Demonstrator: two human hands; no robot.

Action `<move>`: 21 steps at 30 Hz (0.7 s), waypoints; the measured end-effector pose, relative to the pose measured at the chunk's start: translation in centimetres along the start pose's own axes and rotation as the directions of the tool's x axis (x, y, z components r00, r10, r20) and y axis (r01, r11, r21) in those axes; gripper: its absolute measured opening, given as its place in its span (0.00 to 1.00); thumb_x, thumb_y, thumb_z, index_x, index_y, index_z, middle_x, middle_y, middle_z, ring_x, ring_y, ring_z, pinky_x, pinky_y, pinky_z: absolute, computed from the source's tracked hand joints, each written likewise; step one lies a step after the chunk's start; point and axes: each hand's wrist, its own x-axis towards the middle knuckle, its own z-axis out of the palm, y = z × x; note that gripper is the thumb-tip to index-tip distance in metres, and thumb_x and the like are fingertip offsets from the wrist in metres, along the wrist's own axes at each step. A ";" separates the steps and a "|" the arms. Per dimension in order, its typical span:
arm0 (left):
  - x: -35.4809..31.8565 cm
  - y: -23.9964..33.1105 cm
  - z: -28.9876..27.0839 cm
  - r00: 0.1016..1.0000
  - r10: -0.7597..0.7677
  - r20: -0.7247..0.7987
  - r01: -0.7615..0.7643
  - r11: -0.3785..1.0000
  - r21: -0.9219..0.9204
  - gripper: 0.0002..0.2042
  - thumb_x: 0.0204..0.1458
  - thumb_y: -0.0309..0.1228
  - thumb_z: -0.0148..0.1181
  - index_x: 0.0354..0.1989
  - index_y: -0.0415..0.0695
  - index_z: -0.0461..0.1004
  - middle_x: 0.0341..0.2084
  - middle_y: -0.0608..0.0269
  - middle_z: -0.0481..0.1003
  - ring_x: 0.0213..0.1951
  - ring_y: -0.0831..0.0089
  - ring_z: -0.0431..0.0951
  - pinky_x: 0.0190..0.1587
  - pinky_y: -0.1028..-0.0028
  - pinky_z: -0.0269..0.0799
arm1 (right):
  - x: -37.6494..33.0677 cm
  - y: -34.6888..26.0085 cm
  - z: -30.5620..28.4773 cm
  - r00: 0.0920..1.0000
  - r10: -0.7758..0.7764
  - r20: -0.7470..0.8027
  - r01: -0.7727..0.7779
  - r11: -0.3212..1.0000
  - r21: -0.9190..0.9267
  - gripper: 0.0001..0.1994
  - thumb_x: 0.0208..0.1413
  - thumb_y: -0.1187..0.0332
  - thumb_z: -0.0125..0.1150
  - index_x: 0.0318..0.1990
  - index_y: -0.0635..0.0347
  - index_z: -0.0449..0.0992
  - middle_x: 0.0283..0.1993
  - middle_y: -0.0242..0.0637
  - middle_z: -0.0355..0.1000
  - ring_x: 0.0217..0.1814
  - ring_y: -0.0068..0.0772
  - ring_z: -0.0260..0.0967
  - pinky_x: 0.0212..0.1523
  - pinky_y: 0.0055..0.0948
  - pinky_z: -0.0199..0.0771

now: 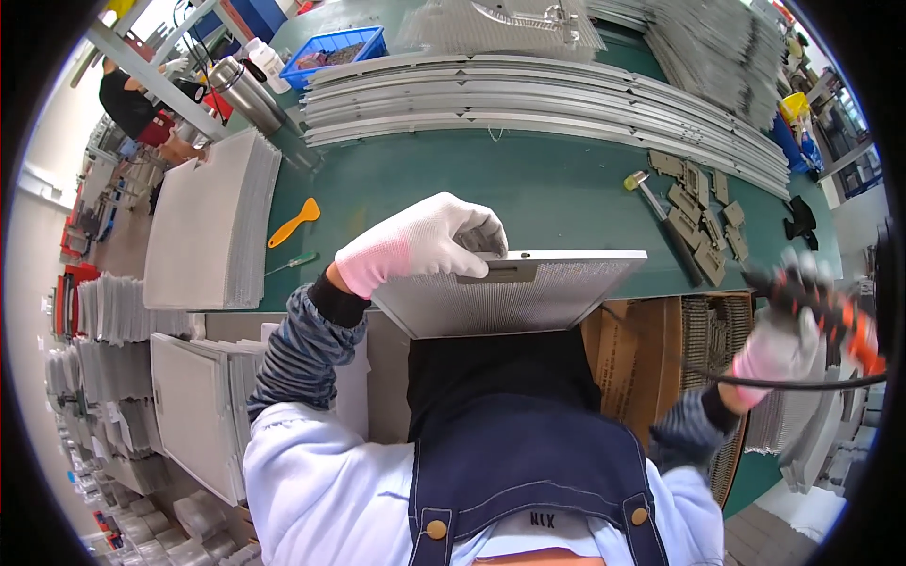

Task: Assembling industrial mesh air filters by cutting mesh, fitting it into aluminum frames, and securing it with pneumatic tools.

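Observation:
My left hand (425, 241), in a white glove with a pink cuff, grips the top edge of a flat metal mesh filter panel (514, 292) with a silver frame. The panel stands tilted against the front edge of the green workbench (491, 179), above my dark apron. Out to the right, my right hand (788, 340), also gloved, holds an orange and black power tool (830, 311) with a black cable trailing under it. The tool is blurred.
Long aluminium frame strips (528, 94) lie across the back of the bench. A stack of filter panels (212, 222) sits at left, beside an orange scraper (294, 222) and a screwdriver (291, 264). A mallet (665, 222) and small metal brackets (703, 212) lie at right. Another person stands far left.

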 end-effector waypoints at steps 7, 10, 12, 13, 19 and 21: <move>-0.2 -2.0 0.2 0.994 0.109 -0.019 -0.110 0.988 -0.112 0.12 0.43 0.23 0.61 0.39 0.35 0.76 0.29 0.59 0.79 0.33 0.74 0.78 0.41 0.74 0.73 | 0.4 9.9 21.5 0.657 0.410 0.633 -0.534 0.845 0.007 0.16 0.54 0.67 0.58 0.46 0.69 0.68 0.26 0.38 0.71 0.26 0.30 0.74 0.31 0.31 0.75; -0.1 -2.6 0.1 0.964 0.245 -0.102 -0.226 0.960 0.166 0.15 0.41 0.26 0.62 0.39 0.33 0.75 0.26 0.50 0.77 0.30 0.65 0.78 0.38 0.71 0.72 | -0.8 11.2 24.5 0.581 0.522 0.624 -0.582 0.803 -0.129 0.17 0.52 0.73 0.60 0.49 0.68 0.68 0.25 0.35 0.71 0.21 0.24 0.72 0.24 0.24 0.73; -0.3 -2.1 0.3 0.954 0.257 -0.151 -0.249 0.966 0.073 0.16 0.40 0.27 0.63 0.38 0.31 0.73 0.24 0.45 0.74 0.29 0.57 0.76 0.36 0.67 0.71 | -1.3 11.9 24.9 0.571 0.537 0.621 -0.601 0.789 -0.130 0.18 0.52 0.74 0.59 0.51 0.68 0.68 0.25 0.34 0.71 0.21 0.23 0.71 0.23 0.23 0.73; -0.3 -2.0 0.3 0.941 0.297 -0.163 -0.282 0.953 0.111 0.16 0.41 0.27 0.62 0.38 0.31 0.73 0.24 0.45 0.74 0.29 0.56 0.76 0.36 0.66 0.71 | -1.3 12.1 25.0 0.567 0.542 0.621 -0.585 0.795 -0.160 0.18 0.52 0.74 0.59 0.51 0.68 0.67 0.25 0.34 0.71 0.21 0.22 0.71 0.23 0.22 0.73; -0.2 -2.6 0.1 0.930 0.330 -0.159 -0.309 0.940 0.147 0.17 0.41 0.27 0.63 0.40 0.33 0.72 0.28 0.43 0.76 0.31 0.52 0.76 0.37 0.65 0.72 | -1.7 12.0 26.3 0.553 0.562 0.615 -0.595 0.783 -0.181 0.18 0.55 0.72 0.61 0.52 0.67 0.68 0.25 0.32 0.70 0.19 0.18 0.68 0.20 0.20 0.71; -0.3 -2.6 0.2 0.929 0.336 -0.156 -0.315 0.938 0.141 0.17 0.41 0.27 0.63 0.40 0.33 0.72 0.29 0.43 0.76 0.32 0.51 0.76 0.38 0.65 0.72 | -1.7 12.1 26.3 0.539 0.560 0.629 -0.577 0.790 -0.209 0.18 0.55 0.72 0.61 0.52 0.67 0.68 0.24 0.32 0.70 0.18 0.18 0.68 0.19 0.20 0.70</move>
